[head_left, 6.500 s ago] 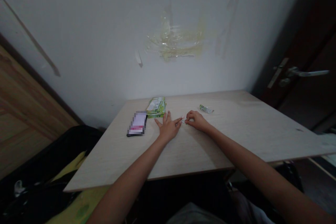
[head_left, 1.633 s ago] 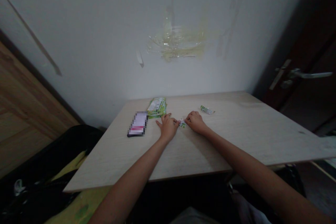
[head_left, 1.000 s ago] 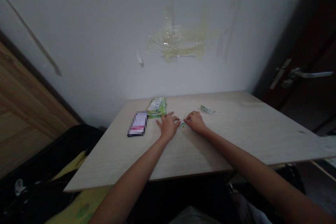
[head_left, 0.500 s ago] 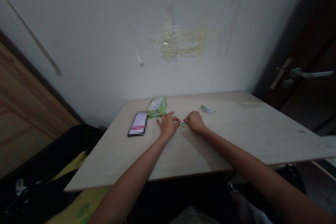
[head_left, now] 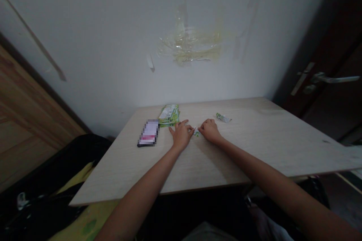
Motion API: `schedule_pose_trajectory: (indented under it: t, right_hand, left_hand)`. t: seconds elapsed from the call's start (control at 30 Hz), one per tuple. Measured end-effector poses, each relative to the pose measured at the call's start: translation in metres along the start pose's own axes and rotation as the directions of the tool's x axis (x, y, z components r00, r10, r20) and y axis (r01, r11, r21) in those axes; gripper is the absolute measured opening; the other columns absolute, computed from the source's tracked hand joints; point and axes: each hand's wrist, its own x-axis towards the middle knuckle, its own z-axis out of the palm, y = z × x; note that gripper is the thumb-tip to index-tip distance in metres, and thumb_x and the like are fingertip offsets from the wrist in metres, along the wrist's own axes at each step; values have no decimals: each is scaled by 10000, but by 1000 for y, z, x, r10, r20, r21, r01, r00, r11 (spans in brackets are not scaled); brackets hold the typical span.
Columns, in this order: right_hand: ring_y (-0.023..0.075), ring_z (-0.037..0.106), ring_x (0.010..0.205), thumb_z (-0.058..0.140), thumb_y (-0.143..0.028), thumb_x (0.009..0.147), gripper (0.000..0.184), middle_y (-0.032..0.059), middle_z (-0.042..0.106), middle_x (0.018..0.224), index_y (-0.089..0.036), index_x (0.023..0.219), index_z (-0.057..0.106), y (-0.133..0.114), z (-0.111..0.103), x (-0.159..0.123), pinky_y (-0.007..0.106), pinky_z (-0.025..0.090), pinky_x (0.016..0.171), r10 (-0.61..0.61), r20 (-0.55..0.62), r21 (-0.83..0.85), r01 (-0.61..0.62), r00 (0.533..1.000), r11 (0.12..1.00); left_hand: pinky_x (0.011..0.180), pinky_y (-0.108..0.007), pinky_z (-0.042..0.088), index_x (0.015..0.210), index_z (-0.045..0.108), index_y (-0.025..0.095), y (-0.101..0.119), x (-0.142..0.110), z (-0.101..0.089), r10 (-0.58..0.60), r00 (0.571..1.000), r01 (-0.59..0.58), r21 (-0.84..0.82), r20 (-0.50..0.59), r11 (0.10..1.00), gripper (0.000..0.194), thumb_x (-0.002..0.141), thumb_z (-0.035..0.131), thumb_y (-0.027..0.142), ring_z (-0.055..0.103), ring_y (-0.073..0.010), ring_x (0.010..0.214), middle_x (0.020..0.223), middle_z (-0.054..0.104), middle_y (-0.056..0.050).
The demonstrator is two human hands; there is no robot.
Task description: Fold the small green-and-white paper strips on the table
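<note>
Between my two hands, close to the tabletop, is a small green-and-white wrapper (head_left: 196,132), folded or crumpled. My left hand (head_left: 181,134) pinches its left side with the fingertips, the other fingers spread toward the stack behind. On the opposite side my right hand (head_left: 209,130) is curled, thumb and finger pressed on the wrapper's right edge. A rolled green-and-white wrapper (head_left: 224,118) lies apart, behind and to the right of my right hand. Just beyond my left hand is a stack of flat green packets (head_left: 169,115). The wrapper's exact fold is too small to make out.
A phone (head_left: 148,133) with a blurred screen lies left of my left hand. The pale wooden table (head_left: 271,139) meets a wall (head_left: 113,37) bearing old tape. A dark door with a metal handle (head_left: 336,79) stands at the right; a black bag (head_left: 56,165) is at the left.
Very little differs. Both hands stay in place on the small wrapper, whose shape between the fingertips has shifted slightly.
</note>
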Motion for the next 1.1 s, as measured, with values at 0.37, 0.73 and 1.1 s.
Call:
schedule_pose_trajectory:
  t: [0.37,0.73,1.1]
  right_hand:
    - [303,450,1194,501,-386,968,386,206,621,1203,-100,1046,749,-5,-5,-4,367,354,1001,8,9,-45,-7,1000,999]
    - [268,470,1161,565,-365,952,271,145,595,1180,-176,1112,674,-3,1,-9,354,362,987,12,-66,37,-10,998,999]
    - [233,498,1138,633,-417,926,250,104,625,1143,-238,1062,743,11,2,-2,323,340,983,-38,-45,173,45,998,984]
  left_hand:
    - [1132,-714,162,884,766,318,3,-1,-1,14,1000,-14,26,9,1000,183,913,612,413,418,-318,1343,1447,571,20]
    - [1111,-740,206,1050,750,406,0,0,0,6,998,-8,20,59,1000,211,923,587,448,378,-330,1385,1526,481,28]
    - [1156,-707,108,1074,765,408,1,4,-10,38,989,-50,80,146,996,262,915,585,513,365,-347,1396,1574,428,54]
